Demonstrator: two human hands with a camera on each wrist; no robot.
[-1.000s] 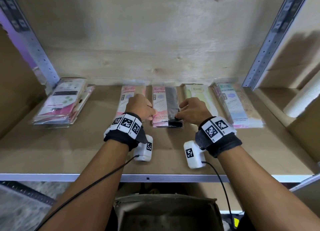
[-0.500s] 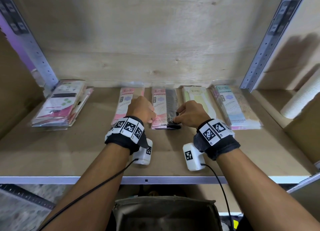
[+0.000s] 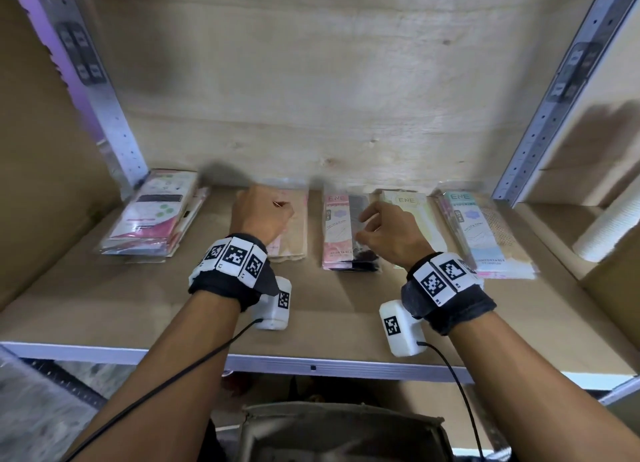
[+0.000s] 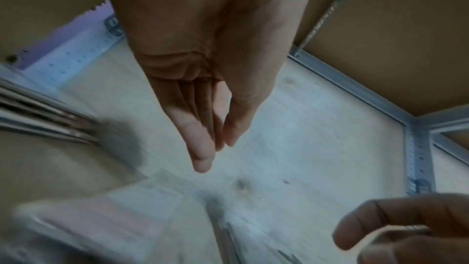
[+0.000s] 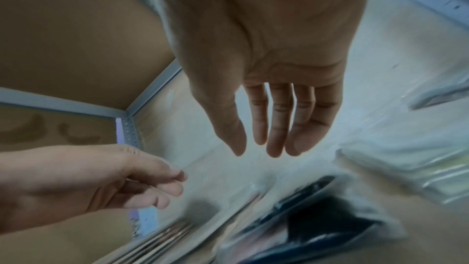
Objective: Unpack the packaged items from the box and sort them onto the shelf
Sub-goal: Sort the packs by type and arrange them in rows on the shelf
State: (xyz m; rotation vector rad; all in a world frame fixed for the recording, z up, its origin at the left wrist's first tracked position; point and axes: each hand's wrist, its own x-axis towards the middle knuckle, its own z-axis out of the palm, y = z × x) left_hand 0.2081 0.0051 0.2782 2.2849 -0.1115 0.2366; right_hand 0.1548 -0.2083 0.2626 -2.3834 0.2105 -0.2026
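Here, four "ENE" packs in a row on shelf. Left hand and right hand both above packs, fingers loose, holding nothing. Box below shelf.

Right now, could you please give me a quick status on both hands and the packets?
Left hand and right hand open, empty, above the shelf. Black-and-pink packet flat in its row. Nothing in the way.

Head view above shelf – wrist views close

wrists — black bands, tag-marked white blocks | white cameras — black cables
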